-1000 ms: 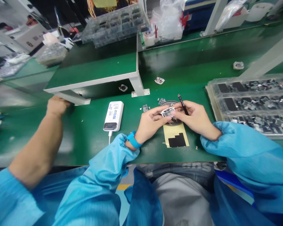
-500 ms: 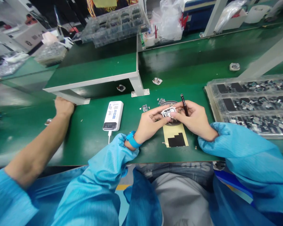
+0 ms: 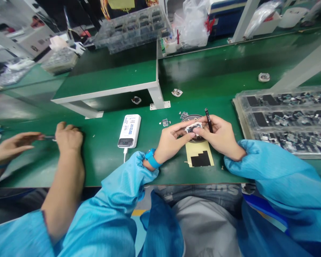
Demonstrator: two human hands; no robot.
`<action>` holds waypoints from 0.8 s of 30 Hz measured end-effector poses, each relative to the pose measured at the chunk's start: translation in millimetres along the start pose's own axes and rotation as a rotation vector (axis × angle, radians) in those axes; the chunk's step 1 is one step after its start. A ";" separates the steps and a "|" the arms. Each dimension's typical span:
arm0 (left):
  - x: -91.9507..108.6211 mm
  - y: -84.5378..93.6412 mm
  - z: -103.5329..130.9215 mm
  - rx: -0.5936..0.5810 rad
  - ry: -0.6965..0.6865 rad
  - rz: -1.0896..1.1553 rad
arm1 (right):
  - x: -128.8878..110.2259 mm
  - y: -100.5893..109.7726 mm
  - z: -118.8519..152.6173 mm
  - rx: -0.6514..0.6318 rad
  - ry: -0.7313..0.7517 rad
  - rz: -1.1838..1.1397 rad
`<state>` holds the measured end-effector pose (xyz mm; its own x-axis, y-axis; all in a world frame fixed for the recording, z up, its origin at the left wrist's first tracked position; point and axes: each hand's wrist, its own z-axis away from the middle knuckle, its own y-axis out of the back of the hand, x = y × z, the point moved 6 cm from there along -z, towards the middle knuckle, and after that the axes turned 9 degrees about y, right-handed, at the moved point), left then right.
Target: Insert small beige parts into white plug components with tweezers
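Observation:
Between the fingertips of both hands is a small white housing (image 3: pixel 190 127) with dark and metallic parts inside. My left hand (image 3: pixel 169 143) pinches its left side; my right hand (image 3: pixel 222 135) grips the right side, thumb on the inner parts. A slim black pen-shaped tool (image 3: pixel 209 120) with pale lettering also sits in my right hand, upper end pointing up; its lower end is hidden. Under the hands lies a round patterned disc (image 3: pixel 186 119), mostly covered. Closer to me, a yellow sheet (image 3: pixel 188 153) carries a black stepped sticker (image 3: pixel 202 159).
Small metal parts (image 3: pixel 165 122) lie left of the disc. A white power bank (image 3: pixel 129 131) with a cable is further left. At right stands a clear tray (image 3: pixel 243 123) of parts. A raised shelf (image 3: pixel 109 78) is behind. At far left are a co-worker's hands (image 3: pixel 69 139).
The housing has tilted slightly in my fingers; both my hands stay nearly in place. At left, the co-worker's arm has drawn back from under the shelf, and their other hand has appeared.

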<state>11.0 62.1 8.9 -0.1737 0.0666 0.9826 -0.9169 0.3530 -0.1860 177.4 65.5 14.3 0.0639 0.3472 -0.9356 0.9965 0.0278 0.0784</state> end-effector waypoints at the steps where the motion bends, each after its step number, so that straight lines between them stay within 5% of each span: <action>1: 0.8 -0.1 -0.2 -0.003 -0.020 -0.010 | 0.3 -0.5 0.2 -0.007 0.004 0.018; 7: 5.5 1.5 1.4 0.074 -0.150 -0.217 | 2.6 -7.9 0.0 -0.078 -0.042 -0.003; 13: -0.9 -0.2 2.2 0.098 -0.031 -0.266 | -2.2 -9.4 -3.6 -0.111 -0.041 0.051; 20: 7.9 -9.4 9.3 0.182 -0.129 -0.321 | -2.2 -6.4 1.2 -0.063 -0.050 0.080; 24: 5.2 -7.4 5.6 0.191 -0.127 -0.335 | 1.7 -6.0 -2.6 -0.147 -0.037 0.128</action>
<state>14.9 54.6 15.3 0.1141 -0.1428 0.9832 -0.9785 0.1550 0.1361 171.4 68.3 13.2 0.1946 0.3219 -0.9266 0.9618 0.1227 0.2446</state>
